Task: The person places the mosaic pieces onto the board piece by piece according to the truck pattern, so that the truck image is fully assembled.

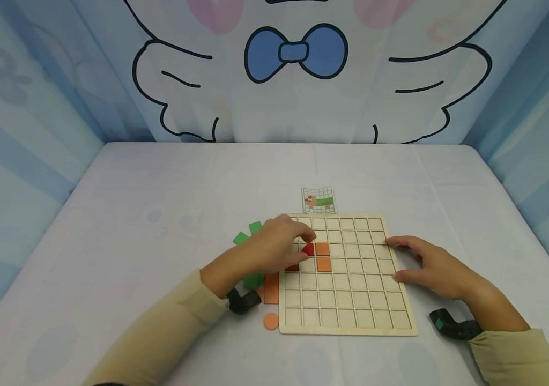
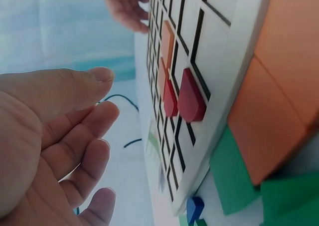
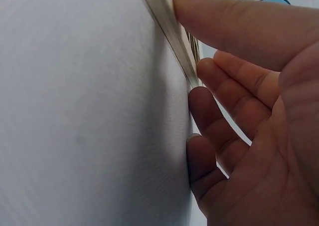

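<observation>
A wooden grid board (image 1: 351, 316) lies on the table. Above its left part hovers my left hand (image 1: 279, 244), fingers loosely bent. The left wrist view shows nothing between thumb and fingertips, which are apart from the board. A red piece (image 1: 308, 250) sits in a grid cell beside an orange square (image 1: 322, 249), with another orange square (image 1: 324, 265) just below. A dark red piece (image 2: 191, 96) stands on the grid nearer the left edge, partly hidden by my hand in the head view. My right hand (image 1: 429, 265) touches the board's right edge with thumb and fingertips.
Green pieces (image 1: 254, 281) and orange pieces (image 1: 271, 289) lie along the board's left side, partly under my left arm. Near the front left corner is an orange disc (image 1: 271, 321). A small picture card (image 1: 318, 200) lies behind the board. A blue piece (image 2: 195, 209) shows by one corner.
</observation>
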`<state>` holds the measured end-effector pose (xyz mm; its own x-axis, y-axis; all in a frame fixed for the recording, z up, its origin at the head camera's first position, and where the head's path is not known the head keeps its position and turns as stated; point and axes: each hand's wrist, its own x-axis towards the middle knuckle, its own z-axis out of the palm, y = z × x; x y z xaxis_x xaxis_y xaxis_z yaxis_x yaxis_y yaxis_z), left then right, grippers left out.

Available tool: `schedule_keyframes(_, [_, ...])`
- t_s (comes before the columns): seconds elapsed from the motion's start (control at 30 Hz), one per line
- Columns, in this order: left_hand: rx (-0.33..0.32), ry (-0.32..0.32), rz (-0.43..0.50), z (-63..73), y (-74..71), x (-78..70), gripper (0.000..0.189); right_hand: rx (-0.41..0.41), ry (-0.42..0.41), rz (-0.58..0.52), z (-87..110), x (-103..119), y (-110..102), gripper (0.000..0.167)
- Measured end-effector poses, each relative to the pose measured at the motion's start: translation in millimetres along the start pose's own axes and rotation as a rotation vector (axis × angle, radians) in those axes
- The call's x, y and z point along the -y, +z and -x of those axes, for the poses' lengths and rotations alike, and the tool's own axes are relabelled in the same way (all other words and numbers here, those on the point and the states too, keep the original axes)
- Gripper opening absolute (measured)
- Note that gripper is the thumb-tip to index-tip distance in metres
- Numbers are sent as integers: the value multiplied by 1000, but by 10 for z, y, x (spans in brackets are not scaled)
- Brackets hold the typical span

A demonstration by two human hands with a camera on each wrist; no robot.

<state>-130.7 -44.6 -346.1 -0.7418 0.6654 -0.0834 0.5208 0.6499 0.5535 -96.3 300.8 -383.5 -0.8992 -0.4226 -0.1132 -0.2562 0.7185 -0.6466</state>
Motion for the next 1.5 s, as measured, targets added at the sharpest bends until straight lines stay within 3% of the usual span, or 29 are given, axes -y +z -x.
schedule_keyframes(0.33, [-51,-6,6,112,-98,153,33,1,-11,15,-8,-15,0,66])
schedule_keyframes(0.6, [-71,-112,10,194,-130,277,33,1,-14,16,-10,-7,-1,65])
schedule_keyframes(0.9, [-90,-168,-25,292,-146,410,35,2,-9,14,-8,-5,-6,65])
schedule_keyframes(1.27, [-54,-246,-37,425,-117,501,35,4,-4,16,-5,10,-5,67])
schedule_keyframes(1.5, [-62,-241,-39,549,-130,549,32,4,-4,9,-1,19,-6,66])
